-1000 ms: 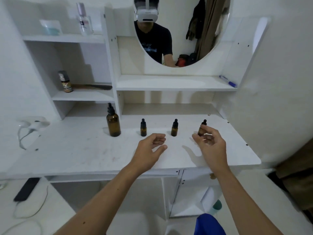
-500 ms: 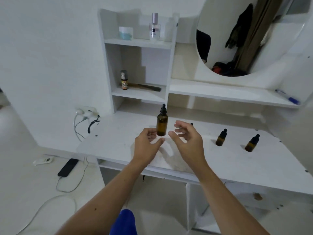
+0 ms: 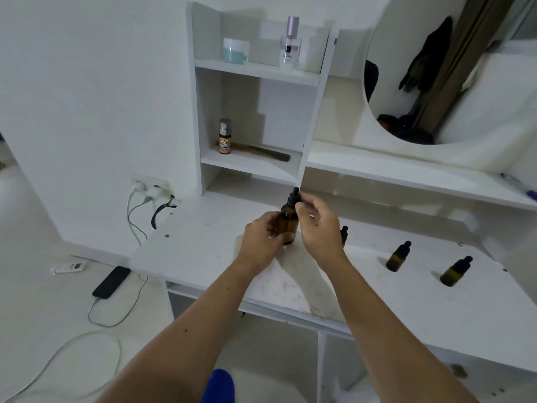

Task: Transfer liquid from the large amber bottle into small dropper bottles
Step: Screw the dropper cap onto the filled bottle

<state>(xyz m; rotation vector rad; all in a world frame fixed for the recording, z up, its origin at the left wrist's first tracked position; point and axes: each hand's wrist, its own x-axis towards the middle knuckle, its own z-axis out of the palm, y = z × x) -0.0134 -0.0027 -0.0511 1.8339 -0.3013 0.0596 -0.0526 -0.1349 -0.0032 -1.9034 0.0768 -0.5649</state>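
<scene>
The large amber bottle with a black dropper cap stands upright on the white desk. My left hand is wrapped around its body. My right hand pinches the black cap at its top with thumb and fingertips. Three small amber dropper bottles stand to the right: one mostly hidden behind my right hand, a second and a third farther right, all capped.
A shelf unit rises behind the desk with a small pump bottle, a comb, a jar and a spray bottle. A round mirror hangs at the right. A phone and cables lie on the floor at left.
My view swung left toward the large bottle. Both hands moved from open in front of it to gripping it: left on the body, right on the cap.
</scene>
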